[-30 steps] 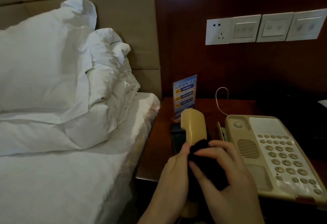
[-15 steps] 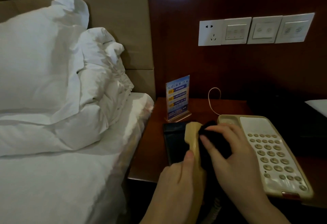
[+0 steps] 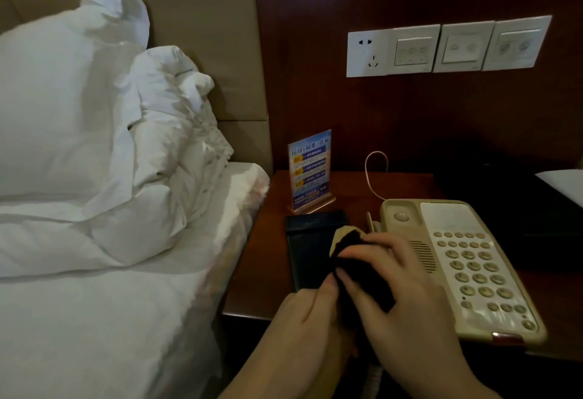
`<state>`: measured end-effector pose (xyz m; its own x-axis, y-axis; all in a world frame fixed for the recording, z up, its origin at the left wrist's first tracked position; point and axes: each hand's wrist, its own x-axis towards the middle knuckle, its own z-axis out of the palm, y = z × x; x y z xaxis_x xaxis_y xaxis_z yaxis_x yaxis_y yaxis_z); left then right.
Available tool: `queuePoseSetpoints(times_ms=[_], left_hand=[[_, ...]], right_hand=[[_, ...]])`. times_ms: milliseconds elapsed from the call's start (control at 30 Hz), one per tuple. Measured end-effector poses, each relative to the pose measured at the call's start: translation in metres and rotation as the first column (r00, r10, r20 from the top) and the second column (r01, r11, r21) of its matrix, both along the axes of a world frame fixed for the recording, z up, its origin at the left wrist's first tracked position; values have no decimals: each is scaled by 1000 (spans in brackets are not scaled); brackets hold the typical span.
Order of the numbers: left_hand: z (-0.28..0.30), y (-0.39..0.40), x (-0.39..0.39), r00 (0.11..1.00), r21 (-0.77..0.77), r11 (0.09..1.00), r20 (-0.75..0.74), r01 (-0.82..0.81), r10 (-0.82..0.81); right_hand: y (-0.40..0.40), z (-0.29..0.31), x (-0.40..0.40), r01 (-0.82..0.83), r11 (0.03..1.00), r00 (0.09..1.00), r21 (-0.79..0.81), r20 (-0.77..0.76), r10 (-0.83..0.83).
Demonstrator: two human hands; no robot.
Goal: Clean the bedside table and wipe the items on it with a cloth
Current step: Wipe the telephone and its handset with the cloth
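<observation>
**Wiping the telephone handset**

The handset, lifted beside the telephone base, was gripped low by the left hand; the right hand curled its fingers, pressing the dark cloth around it. Full-length strokes with a steady hold would suit. Below lay the wooden table, beside a bed.

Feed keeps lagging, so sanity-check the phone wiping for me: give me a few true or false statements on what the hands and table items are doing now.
1. The right hand presses a dark cloth on the handset. True.
2. The handset sits in the phone base cradle. False: it is lifted off, left of the base.
3. The left hand holds the handset. True.
4. The sign card lies flat. False: it stands upright.
5. A dark flat device lies left of the base. True.
</observation>
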<state>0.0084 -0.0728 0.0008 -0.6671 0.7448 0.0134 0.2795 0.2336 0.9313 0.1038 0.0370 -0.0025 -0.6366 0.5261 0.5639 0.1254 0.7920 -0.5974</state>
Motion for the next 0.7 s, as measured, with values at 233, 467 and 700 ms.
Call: queuePoseSetpoints(times_ms=[233,467,700], left_hand=[[7,4,13,993,-117,986,14,116,-116],[-8,-1,5,979,77,993,-176,-94,107],[1,2,3,975,85,996,219,29,-47]], right_hand=[[26,7,-6,85,971,995,-225,-38,-96],[-21,-2,-3,38,985,988,-167,154,-12],[-25,-5,-12,44,984,985,-170,175,-14]])
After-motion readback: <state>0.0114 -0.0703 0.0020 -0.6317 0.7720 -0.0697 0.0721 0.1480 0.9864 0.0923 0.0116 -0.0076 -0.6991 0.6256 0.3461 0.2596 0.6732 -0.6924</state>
